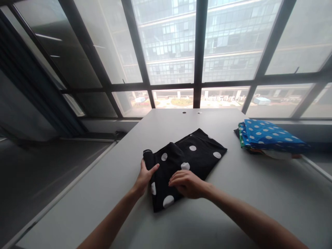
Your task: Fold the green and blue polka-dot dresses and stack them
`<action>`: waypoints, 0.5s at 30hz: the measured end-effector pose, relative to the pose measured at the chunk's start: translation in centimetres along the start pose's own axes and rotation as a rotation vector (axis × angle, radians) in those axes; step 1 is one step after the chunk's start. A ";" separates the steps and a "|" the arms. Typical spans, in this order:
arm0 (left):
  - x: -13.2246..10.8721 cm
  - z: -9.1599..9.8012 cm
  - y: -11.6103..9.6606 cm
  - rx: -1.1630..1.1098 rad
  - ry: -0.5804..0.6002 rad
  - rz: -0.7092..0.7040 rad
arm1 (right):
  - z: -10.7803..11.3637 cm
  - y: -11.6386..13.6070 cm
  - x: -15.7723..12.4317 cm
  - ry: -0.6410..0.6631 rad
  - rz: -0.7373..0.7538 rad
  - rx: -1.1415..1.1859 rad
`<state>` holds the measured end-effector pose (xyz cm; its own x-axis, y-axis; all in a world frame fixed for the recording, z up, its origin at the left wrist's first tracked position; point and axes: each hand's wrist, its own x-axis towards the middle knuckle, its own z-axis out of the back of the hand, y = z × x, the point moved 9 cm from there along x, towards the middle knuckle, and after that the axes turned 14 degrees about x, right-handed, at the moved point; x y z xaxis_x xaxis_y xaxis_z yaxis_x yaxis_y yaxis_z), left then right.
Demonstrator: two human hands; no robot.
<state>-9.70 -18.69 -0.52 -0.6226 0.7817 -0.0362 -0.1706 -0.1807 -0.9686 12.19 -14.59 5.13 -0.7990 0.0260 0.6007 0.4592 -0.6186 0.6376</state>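
A black cloth (197, 159) with large white dots lies folded flat on the white table (124, 180), its far right corner pointing toward the window. Its left edge is rolled up into a thick dark roll. My left hand (145, 175) grips this roll from the left, with the thumb over the top of the cloth. Over the near middle of the cloth is my right hand (187, 183), its fingers bent and close together. Whether those fingers pinch any fabric is hidden beneath them.
Several folded dotted cloths, a blue one (272, 135) on top, are stacked at the table's right edge. Two small round holes show near the far edge. Large framed windows rise behind the table, and a dark curtain (38, 72) hangs at the left.
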 end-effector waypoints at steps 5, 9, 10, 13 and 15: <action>-2.0 0.5 -4.7 0.684 -0.286 -0.445 | 11.0 -6.6 -1.6 -0.316 -0.254 -0.348; -4.8 -6.5 -5.3 0.972 0.038 -0.733 | 12.6 -12.8 -4.6 -0.093 -0.558 -0.455; -5.2 -8.1 -4.6 0.999 0.138 -0.732 | 12.2 -13.7 -5.4 -0.050 -0.620 -0.468; -5.1 -10.8 -2.2 1.035 0.302 -0.650 | 10.8 -14.4 -7.6 -0.049 -0.747 -0.522; -4.1 -11.2 -1.3 1.011 0.368 -0.634 | 10.1 -13.8 -9.0 -0.131 -0.804 -0.571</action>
<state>1.66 -14.99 -1.87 0.0065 0.9897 0.1431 -0.9739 0.0387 -0.2235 16.98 1.64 -4.21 -0.7255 0.6687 0.1625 -0.4833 -0.6632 0.5715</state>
